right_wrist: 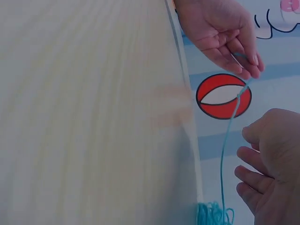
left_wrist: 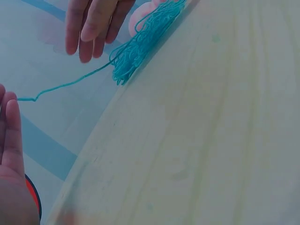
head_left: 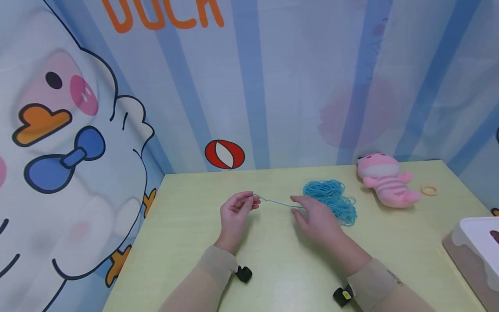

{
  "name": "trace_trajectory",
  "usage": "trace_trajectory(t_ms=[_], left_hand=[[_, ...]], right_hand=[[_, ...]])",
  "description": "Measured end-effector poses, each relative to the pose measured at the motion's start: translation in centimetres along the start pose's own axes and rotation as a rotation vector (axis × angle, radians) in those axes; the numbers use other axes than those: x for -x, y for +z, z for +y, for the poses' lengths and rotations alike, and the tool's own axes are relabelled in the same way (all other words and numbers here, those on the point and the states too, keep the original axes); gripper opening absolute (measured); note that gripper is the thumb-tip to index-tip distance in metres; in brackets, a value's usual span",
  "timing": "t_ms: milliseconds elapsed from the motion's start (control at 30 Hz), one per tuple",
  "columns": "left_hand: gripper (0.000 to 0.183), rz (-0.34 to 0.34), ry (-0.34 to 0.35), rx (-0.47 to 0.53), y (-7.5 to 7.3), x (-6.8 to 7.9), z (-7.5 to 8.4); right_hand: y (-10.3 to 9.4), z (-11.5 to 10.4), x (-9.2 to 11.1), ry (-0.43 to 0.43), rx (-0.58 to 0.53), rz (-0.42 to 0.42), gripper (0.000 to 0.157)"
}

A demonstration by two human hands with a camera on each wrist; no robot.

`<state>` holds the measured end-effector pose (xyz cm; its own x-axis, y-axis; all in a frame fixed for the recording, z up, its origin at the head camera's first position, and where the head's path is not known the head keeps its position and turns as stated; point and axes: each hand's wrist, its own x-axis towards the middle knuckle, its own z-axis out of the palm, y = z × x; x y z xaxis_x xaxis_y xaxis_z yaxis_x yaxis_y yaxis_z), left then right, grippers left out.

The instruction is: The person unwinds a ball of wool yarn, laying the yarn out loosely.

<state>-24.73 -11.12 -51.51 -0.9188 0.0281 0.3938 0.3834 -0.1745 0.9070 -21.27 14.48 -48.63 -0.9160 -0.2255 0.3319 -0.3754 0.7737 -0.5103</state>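
Between thumb and fingertips, my left hand (head_left: 236, 216) pinches the end of a blue yarn strand (head_left: 278, 202). From there the strand runs right, past my right hand (head_left: 319, 220), to a loose bundle of blue yarn (head_left: 331, 199) on the table. In the right wrist view a small knot or kink shows in the strand (right_wrist: 238, 96) just below the left fingertips. My right hand has its fingers apart and relaxed beside the strand, holding nothing. The left wrist view shows the right fingers (left_wrist: 93, 33) hanging loosely above the strand, near the bundle.
A pink plush toy (head_left: 387, 180) lies behind the yarn at the back right, with an orange ring (head_left: 429, 191) beside it. A white-lidded box (head_left: 477, 247) stands at the right edge of the pale table (head_left: 179, 260). A printed duck curtain (head_left: 288, 86) hangs behind.
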Motion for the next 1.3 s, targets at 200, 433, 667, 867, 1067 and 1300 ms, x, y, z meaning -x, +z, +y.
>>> trace_trajectory(t_ms=[200, 433, 667, 867, 1067, 1300], left_hand=[[0.022, -0.008, -0.008, -0.007, 0.2, 0.1, -0.2], [0.022, -0.008, -0.015, -0.006, 0.5, 0.1, -0.2], [0.019, 0.004, -0.011, -0.029, 0.4, -0.1, -0.3], [0.015, 0.004, -0.023, -0.058, 0.4, 0.0, -0.4], [0.017, -0.017, -0.048, -0.079, 0.6, 0.0, -0.3], [0.016, -0.044, -0.096, -0.089, 0.4, -0.1, -0.9]], right_hand=[[1.7, -1.0, -2.0, 0.051, 0.0, -0.143, 0.046], [1.7, 0.0, -2.6, 0.097, 0.0, -0.181, 0.028], [-0.2, 0.8, -1.5, 0.098, -0.061, -0.117, 0.028], [-2.5, 1.3, -0.5, 0.1, -0.104, -0.049, 0.028], [-4.9, 2.1, 0.2, 0.1, -0.037, -0.003, 0.028], [-6.9, 4.6, 0.8, 0.149, 0.074, 0.004, 0.032]])
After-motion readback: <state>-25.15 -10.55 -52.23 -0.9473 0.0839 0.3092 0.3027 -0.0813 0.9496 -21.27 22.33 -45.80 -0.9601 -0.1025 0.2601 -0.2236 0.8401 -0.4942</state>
